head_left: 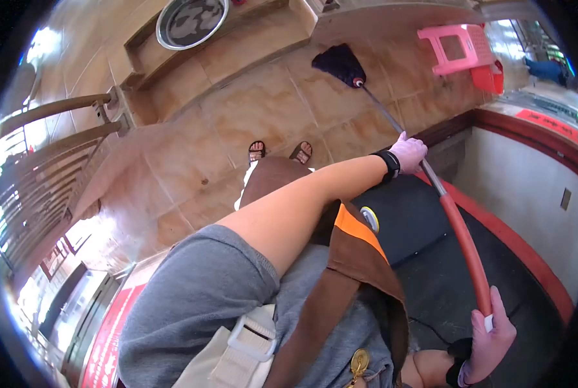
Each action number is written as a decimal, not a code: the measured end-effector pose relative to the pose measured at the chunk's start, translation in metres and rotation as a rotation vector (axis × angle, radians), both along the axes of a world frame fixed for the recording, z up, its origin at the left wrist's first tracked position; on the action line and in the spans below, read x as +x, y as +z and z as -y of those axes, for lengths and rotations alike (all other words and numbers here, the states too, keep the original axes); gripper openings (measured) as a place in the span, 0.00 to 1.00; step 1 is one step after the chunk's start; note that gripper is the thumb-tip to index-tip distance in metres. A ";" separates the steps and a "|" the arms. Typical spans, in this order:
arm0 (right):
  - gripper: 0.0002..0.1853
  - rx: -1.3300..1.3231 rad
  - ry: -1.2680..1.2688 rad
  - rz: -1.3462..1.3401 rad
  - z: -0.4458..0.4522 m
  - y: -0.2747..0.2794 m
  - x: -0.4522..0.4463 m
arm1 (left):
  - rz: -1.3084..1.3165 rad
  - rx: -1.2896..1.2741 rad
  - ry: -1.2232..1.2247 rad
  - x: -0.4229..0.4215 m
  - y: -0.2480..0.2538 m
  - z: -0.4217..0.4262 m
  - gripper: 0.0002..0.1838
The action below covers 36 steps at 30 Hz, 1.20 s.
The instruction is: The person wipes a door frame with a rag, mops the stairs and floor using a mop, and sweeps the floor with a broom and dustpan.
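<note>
A mop with a dark, shaggy head (341,66) rests on the tiled floor ahead and to the right of my feet. Its long handle, grey metal below and a red grip (465,242) above, slants down to my right side. My left hand (408,154), with a black band at the wrist, reaches across my body and is closed around the metal shaft. At the lower right, my right hand (494,337) is wrapped round the top end of the red grip. A pale bit of the handle's end shows beside its thumb.
A metal basin (192,22) of water stands above a tiled step (231,74). A pink plastic stool (456,48) and a red container (488,77) are at the upper right. Wooden railing (56,139) lies left; a red-edged wall (515,174) is close on the right.
</note>
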State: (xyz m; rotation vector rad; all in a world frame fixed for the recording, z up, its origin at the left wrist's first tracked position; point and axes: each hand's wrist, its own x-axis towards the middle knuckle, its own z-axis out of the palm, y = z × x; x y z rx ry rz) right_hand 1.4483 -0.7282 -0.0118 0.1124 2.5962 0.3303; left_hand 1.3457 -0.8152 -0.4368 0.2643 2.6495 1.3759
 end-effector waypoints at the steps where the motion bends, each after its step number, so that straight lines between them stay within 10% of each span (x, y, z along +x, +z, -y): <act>1: 0.24 -0.113 0.033 -0.031 -0.002 0.001 0.002 | -0.032 0.003 -0.007 0.004 -0.002 0.001 0.19; 17: 0.23 -0.434 0.505 0.168 0.036 -0.010 -0.044 | 0.264 0.132 -0.048 0.182 -0.004 0.192 0.14; 22: 0.12 -0.850 0.667 0.248 0.177 -0.105 -0.023 | 0.558 0.156 0.149 0.287 -0.023 0.289 0.13; 25: 0.10 -1.014 0.861 0.257 0.252 -0.171 0.002 | 0.588 0.251 0.425 0.390 -0.132 0.327 0.12; 27: 0.14 -1.067 0.831 0.243 0.293 -0.207 0.035 | 0.793 0.083 0.543 0.424 -0.094 0.351 0.09; 31: 0.15 -1.488 0.688 0.139 0.325 -0.269 0.109 | 0.432 0.141 1.129 0.528 -0.128 0.336 0.04; 36: 0.13 -1.848 0.515 0.196 0.313 -0.300 0.118 | 0.258 0.013 1.198 0.575 -0.195 0.296 0.04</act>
